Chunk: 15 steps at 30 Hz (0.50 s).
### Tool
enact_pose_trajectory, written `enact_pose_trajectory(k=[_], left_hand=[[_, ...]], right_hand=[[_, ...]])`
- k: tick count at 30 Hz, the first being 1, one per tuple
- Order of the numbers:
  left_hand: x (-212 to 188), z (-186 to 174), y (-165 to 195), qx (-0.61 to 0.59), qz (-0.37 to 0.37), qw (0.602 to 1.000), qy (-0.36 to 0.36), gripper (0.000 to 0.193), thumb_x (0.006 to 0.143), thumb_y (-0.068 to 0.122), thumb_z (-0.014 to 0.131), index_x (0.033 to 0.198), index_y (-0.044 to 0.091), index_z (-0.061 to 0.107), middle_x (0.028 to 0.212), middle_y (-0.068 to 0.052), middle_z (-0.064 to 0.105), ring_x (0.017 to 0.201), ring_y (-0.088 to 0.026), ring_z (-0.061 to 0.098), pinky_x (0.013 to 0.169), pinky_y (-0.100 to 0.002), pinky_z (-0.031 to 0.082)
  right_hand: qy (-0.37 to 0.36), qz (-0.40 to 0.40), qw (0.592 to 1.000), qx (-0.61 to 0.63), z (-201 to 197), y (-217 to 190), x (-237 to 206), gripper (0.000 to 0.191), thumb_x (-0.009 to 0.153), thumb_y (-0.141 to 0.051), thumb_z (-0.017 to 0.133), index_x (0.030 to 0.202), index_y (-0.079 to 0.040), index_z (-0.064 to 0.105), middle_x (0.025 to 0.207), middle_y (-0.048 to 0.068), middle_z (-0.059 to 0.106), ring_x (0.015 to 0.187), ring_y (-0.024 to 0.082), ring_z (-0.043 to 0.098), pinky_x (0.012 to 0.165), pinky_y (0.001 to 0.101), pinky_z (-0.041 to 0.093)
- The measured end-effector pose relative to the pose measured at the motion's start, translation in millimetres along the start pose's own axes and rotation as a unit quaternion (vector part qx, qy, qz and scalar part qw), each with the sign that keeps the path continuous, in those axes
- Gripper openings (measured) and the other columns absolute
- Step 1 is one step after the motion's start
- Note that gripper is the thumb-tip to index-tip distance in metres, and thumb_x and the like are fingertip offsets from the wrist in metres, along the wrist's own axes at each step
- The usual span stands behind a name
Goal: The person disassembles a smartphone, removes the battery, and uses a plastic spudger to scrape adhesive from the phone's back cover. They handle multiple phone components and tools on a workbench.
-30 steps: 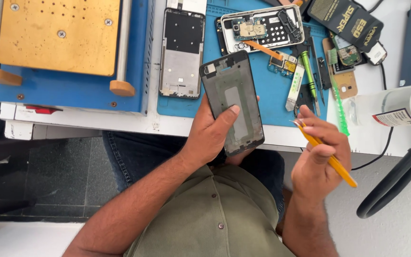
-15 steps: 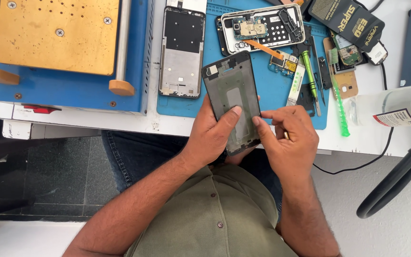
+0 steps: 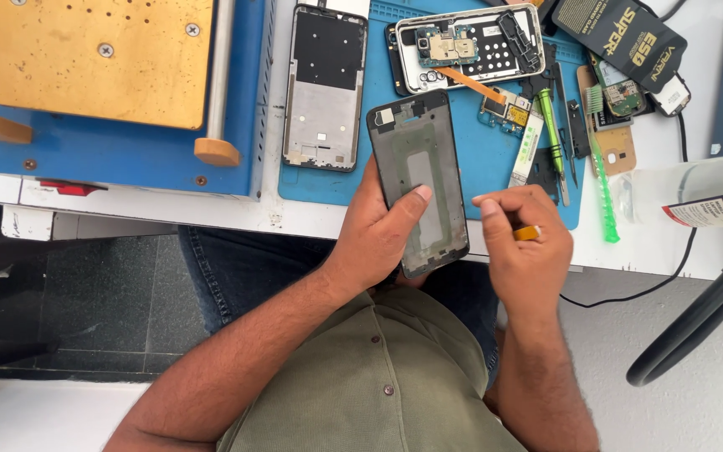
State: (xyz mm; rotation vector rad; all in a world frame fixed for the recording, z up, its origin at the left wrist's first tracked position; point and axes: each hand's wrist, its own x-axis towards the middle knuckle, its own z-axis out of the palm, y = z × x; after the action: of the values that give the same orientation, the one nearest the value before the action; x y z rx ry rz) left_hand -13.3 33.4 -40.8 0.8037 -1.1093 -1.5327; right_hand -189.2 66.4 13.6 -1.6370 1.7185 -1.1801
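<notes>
My left hand (image 3: 382,230) grips a dark phone frame (image 3: 420,180) from below, thumb pressed across its lower middle, holding it above the table's front edge. My right hand (image 3: 525,243) is closed around a thin orange tool (image 3: 529,233), only a short piece of which shows between the fingers. Its fingertips sit just right of the frame's lower edge, close to it; I cannot tell whether the tool's tip touches the frame.
A blue work mat (image 3: 487,159) carries a silver phone frame (image 3: 324,88), an opened phone with its board exposed (image 3: 470,46), a green screwdriver (image 3: 550,130) and small parts. A blue machine with a brass plate (image 3: 102,59) stands left. A clear bottle (image 3: 705,192) and black hose (image 3: 705,322) lie right.
My right hand has come in from the right to the phone frame and shifted slightly along its edge, with the orange tool now mostly hidden in the fist. My left hand holds steady.
</notes>
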Motion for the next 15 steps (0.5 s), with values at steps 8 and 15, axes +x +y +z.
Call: enact_pose_trajectory(k=[8, 15], left_hand=[[-1.8, 2.6, 1.7, 0.051, 0.011, 0.999, -0.004, 0.046, 0.106, 0.016, 0.054, 0.145, -0.001, 0.039, 0.128, -0.016, 0.061, 0.121, -0.021, 0.062, 0.104, -0.038, 0.054], [-3.8, 4.6, 4.2, 0.066, 0.023, 0.997, -0.017, 0.044, 0.105, 0.016, 0.054, 0.143, -0.001, 0.042, 0.124, -0.016, 0.062, 0.118, -0.022, 0.064, 0.101, -0.037, 0.056]], right_hand=[[-0.020, -0.014, 1.000, -0.007, 4.7, -2.5, 2.8, 0.005, 0.094, -0.001, 0.075, 0.099, -0.001, 0.074, 0.094, 0.002, 0.064, 0.073, 0.006, 0.055, 0.063, 0.0219, 0.044], [-0.019, -0.016, 0.998, -0.053, 7.8, -4.0, -0.1, 0.008, 0.091, 0.002, 0.074, 0.097, -0.002, 0.072, 0.093, 0.001, 0.063, 0.072, 0.007, 0.056, 0.063, 0.0231, 0.045]])
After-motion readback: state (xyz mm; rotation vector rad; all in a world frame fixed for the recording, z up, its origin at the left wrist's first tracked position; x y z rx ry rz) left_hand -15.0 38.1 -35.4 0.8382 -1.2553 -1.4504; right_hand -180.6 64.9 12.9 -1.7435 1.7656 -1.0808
